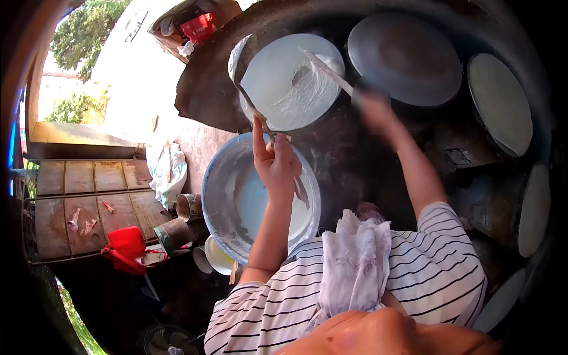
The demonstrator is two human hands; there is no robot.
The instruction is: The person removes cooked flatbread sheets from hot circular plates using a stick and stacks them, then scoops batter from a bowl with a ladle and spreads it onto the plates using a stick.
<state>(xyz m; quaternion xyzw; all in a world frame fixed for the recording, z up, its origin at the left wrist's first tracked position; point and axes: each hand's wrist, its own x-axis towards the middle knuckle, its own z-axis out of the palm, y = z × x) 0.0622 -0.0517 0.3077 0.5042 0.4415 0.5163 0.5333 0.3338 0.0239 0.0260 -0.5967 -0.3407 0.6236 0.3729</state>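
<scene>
My left hand [273,155] is closed around the handle of a ladle [248,100], whose bowl is coated in white batter. The bowl is raised by the left edge of a round griddle covered in wet white batter [275,97]. A thin flat piece [301,190] hangs below this hand; what it is I cannot tell. My right hand [377,112], blurred by motion, grips a pale stick-like spreader [329,71]. Its far end lies over the batter, where streaks and a grey patch show. Below my left hand stands a blue basin [214,198] with whitish liquid inside.
A bare round griddle [408,59] sits right of the batter-covered one. Further right is a pale-covered griddle [500,103], with more round tops down that side. At left are a tiled ledge [50,216], a red plastic container [125,245], metal cans [173,232] and a plastic bag [167,171].
</scene>
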